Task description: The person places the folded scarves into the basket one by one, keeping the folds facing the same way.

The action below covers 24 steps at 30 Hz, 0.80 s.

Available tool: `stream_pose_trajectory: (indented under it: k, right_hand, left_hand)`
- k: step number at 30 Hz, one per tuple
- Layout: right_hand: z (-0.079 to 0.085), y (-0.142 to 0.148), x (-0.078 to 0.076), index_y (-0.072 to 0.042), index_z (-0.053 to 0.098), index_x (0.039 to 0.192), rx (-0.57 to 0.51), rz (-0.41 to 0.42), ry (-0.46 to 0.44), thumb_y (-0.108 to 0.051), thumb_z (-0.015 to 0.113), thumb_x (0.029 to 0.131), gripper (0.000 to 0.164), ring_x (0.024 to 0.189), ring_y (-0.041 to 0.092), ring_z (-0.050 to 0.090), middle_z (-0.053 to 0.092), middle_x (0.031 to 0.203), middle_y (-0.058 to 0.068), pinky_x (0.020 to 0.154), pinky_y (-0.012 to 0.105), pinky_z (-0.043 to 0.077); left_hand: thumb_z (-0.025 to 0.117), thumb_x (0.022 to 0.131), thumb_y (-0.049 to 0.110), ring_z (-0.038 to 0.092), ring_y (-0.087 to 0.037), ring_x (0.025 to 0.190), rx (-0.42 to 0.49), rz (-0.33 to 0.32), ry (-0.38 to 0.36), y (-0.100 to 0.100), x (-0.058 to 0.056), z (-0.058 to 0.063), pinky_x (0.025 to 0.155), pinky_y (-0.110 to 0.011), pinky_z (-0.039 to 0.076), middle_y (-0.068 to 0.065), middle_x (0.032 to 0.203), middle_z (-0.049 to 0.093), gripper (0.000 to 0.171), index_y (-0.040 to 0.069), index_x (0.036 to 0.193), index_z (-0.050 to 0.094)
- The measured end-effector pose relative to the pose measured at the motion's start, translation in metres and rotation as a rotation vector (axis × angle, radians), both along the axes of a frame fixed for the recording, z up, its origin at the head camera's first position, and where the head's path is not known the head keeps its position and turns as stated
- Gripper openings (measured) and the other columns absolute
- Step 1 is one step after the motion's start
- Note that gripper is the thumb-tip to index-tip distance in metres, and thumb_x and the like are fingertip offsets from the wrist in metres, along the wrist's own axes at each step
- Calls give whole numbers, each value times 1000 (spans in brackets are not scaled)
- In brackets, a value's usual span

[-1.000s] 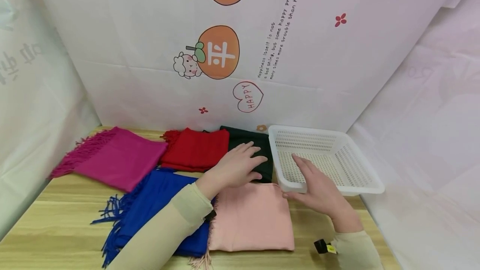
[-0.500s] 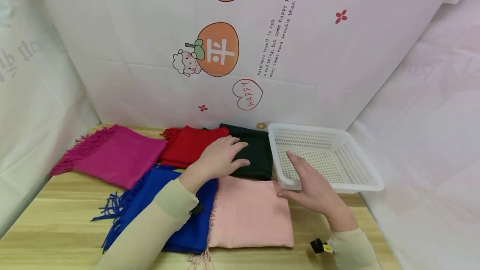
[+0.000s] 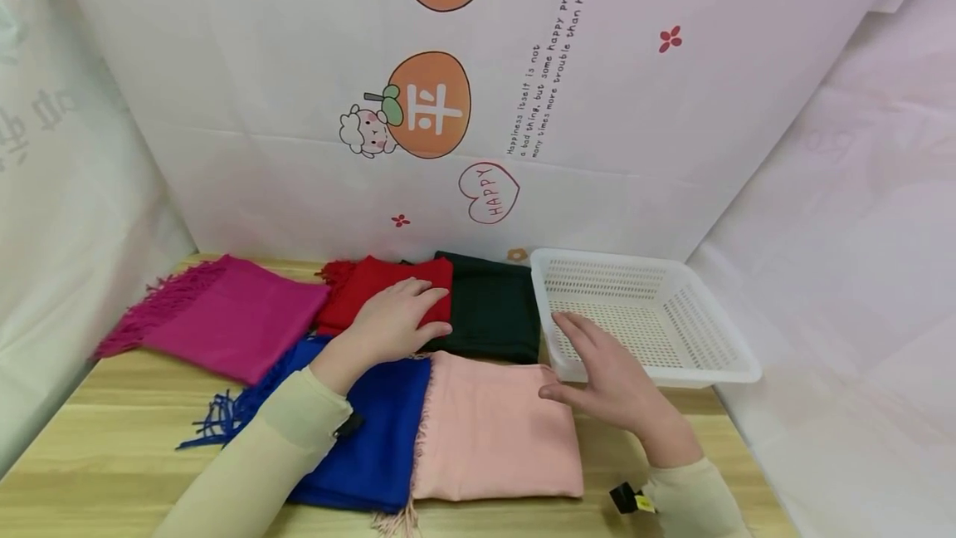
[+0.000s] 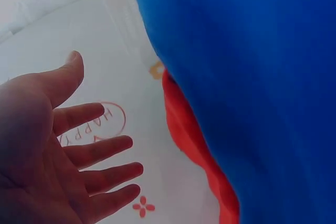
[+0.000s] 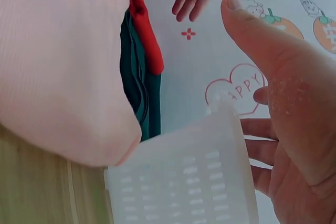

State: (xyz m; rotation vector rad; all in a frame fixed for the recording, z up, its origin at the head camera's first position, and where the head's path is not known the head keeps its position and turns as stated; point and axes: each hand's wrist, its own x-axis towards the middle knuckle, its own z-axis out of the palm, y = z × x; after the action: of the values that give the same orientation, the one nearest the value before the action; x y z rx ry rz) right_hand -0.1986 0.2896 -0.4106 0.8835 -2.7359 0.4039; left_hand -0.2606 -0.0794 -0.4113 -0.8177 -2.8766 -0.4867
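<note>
My left hand (image 3: 396, 322) hovers over the red folded scarf (image 3: 351, 293) and the upper edge of the blue scarf (image 3: 381, 430). Its fingers are spread and hold nothing, as the left wrist view shows beside the blue cloth (image 4: 247, 77). Near the basket's front left corner hangs my right hand (image 3: 612, 384), fingers extended and thumb apart, holding nothing. Below and left of it lies the pink folded scarf (image 3: 496, 438). A dark green folded scarf (image 3: 493, 310) sits between the red scarf and the white plastic basket (image 3: 724, 372).
A magenta scarf (image 3: 239, 318) with fringe lies at the far left of the wooden table (image 3: 97, 455). White printed sheets (image 3: 582, 206) stand behind and on both sides. No scarf shows inside the basket.
My left hand has moved left, from over the green scarf to over the red one. My right hand has shifted slightly left. The scarves and basket have stayed in place.
</note>
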Motion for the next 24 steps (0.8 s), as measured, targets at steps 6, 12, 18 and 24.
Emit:
stream_pose_trajectory:
  k: [6, 12, 18, 24]
  right_hand:
    - [2, -12, 2, -13, 33, 161, 4, 58, 29, -68, 72, 84, 101, 142, 31, 43, 42, 158, 5, 110, 54, 42]
    - [0, -22, 1, -14, 35, 160, 19, 80, 60, -68, 70, 86, 98, 141, 29, 45, 45, 155, 6, 110, 52, 41]
    - [-2, -33, 0, -12, 38, 158, 28, 89, 61, -69, 68, 86, 96, 138, 29, 48, 49, 152, 6, 109, 51, 43]
    - [-2, -46, 2, -16, 39, 158, 45, 82, 32, -72, 65, 86, 95, 139, 29, 48, 49, 153, 6, 110, 51, 42]
  left_hand:
    - [63, 97, 53, 46, -34, 140, -18, 31, 20, -21, 4, 1, 112, -55, 40, -14, 152, 50, 66, 18, 151, 51]
    - [65, 96, 52, 47, -36, 139, -39, 58, 32, -38, 10, -2, 111, -56, 40, -15, 151, 51, 66, 17, 151, 52]
    - [68, 95, 49, 47, -38, 138, -34, 70, 36, -52, 18, -4, 109, -58, 42, -17, 150, 51, 67, 15, 150, 52]
    - [67, 96, 50, 49, -38, 136, -66, 81, 59, -64, 26, -6, 107, -58, 43, -17, 147, 54, 66, 13, 149, 54]
